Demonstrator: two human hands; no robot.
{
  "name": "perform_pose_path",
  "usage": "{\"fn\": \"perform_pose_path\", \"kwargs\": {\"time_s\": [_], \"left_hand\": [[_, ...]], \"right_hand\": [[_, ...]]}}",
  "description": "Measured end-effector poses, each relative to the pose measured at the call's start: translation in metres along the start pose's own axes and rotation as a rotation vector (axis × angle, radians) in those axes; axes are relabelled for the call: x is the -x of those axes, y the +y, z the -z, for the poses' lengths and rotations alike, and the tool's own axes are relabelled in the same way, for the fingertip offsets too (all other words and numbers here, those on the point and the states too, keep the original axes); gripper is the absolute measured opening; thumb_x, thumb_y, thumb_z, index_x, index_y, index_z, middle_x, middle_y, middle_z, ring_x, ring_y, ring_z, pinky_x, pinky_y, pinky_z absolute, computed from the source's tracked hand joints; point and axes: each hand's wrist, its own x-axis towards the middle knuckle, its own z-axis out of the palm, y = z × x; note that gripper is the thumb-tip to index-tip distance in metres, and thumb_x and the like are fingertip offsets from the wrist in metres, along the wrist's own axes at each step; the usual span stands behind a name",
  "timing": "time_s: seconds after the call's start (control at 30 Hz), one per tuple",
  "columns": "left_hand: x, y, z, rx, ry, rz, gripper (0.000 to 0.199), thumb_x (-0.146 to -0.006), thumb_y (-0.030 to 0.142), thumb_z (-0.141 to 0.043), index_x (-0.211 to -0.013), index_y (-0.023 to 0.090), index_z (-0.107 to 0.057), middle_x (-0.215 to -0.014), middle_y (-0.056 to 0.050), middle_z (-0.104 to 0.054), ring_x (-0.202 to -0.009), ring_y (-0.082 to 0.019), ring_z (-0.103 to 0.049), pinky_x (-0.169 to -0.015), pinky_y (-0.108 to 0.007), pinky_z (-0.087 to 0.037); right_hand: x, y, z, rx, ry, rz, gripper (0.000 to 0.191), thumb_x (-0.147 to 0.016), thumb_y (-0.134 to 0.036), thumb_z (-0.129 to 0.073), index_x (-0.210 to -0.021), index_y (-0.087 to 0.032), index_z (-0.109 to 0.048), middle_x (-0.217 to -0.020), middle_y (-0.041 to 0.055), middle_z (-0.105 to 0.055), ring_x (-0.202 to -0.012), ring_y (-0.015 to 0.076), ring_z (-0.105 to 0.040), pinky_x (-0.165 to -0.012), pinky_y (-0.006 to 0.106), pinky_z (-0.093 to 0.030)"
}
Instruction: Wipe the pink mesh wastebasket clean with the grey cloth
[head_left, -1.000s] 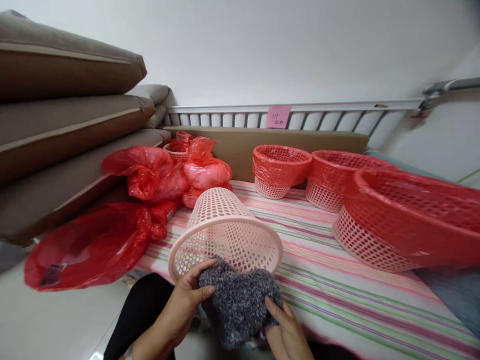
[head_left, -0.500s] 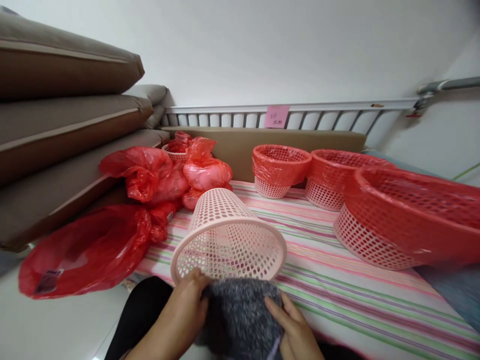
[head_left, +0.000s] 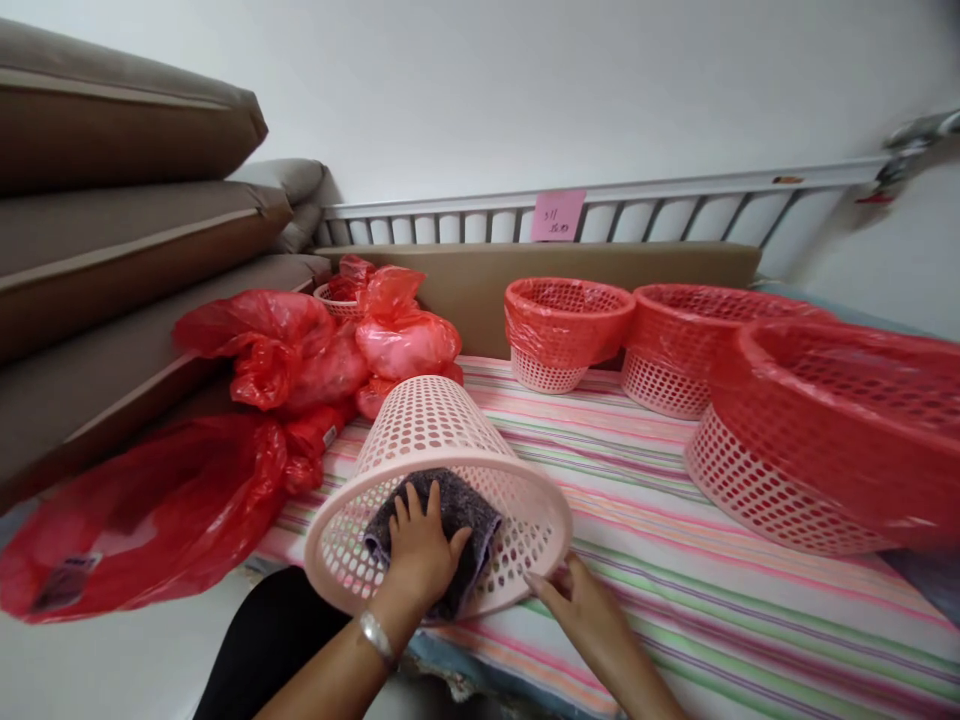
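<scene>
In the head view, the only one, a dark grey, speckled, fuzzy fabric cloth with thin purple edging [head_left: 474,505] is lying inside the mouth of a pale pink, tapered, perforated plastic basket [head_left: 439,415], its bottom corner reaching the basket's lower rim. The left hand [head_left: 421,548] is pressing on the cloth with fingers spread apart and not closing around it. At the basket's near right edge, the right hand [head_left: 574,600] is clamping the rim between thumb and fingers.

Judging by its look, the cloth is promising to be light, limp and soft, hardly slippery and in no danger of breaking; a pinch on a purple edge or a flat palm is seeming enough. The basket is looking light and fairly stiff, its smooth wall perhaps sliding or rolling under a push, so the thick rim is offering the surest hold.

The cloth is showing folds and a squared corner right of the hand. The basket is lying on its side, its mouth facing the person, its round holes running in rows.
</scene>
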Motion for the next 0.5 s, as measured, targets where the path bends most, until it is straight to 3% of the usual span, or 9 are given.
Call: {"fn": "perform_pose_path", "kwargs": {"time_s": [0.1,0.23,0.37,0.5], "left_hand": [[-0.025,0.011,-0.023,0.034,-0.062,0.078,0.081,-0.076,0.053,-0.052,-0.142,0.016,-0.024,-0.147,-0.027,-0.023,-0.132,-0.047,-0.021,-0.101,-0.054,-0.024],[-0.048,0.009,-0.045,0.08,0.059,0.013,0.078,-0.067,0.032,-0.064,-0.137,0.016,-0.035,-0.14,-0.026,-0.035,-0.128,-0.045,-0.03,-0.098,-0.055,-0.029],[-0.065,-0.002,-0.046,0.067,0.15,-0.054,0.057,-0.068,0.008,-0.053,-0.124,0.012,-0.05,-0.124,-0.021,-0.053,-0.119,-0.036,-0.046,-0.095,-0.05,-0.037],[-0.095,-0.003,-0.035,0.069,0.237,-0.164,0.049,-0.074,0.001,-0.045,-0.121,0.012,-0.054,-0.127,-0.015,-0.055,-0.126,-0.029,-0.04,-0.106,-0.044,-0.03]], "right_hand": [[-0.015,-0.008,-0.023,-0.31,-0.082,-0.06,0.049,-0.064,-0.051,-0.062,-0.098,-0.016,-0.061,-0.087,0.0089,-0.07,-0.082,0.0263,-0.065,-0.07,0.033,-0.049],[-0.02,-0.003,-0.05,-0.61,-0.05,-0.214,0.043,-0.061,-0.042,-0.064,-0.096,-0.016,-0.062,-0.084,0.0078,-0.071,-0.08,0.027,-0.065,-0.066,0.035,-0.051],[-0.016,0.0,-0.053,-0.738,-0.081,-0.24,0.046,-0.059,-0.037,-0.066,-0.1,-0.017,-0.063,-0.084,0.0078,-0.071,-0.078,0.0272,-0.065,-0.062,0.035,-0.052],[-0.014,-0.007,-0.047,-0.825,-0.094,-0.256,0.041,-0.06,-0.036,-0.067,-0.096,-0.017,-0.064,-0.082,0.0081,-0.071,-0.077,0.027,-0.066,-0.065,0.036,-0.052]]}}
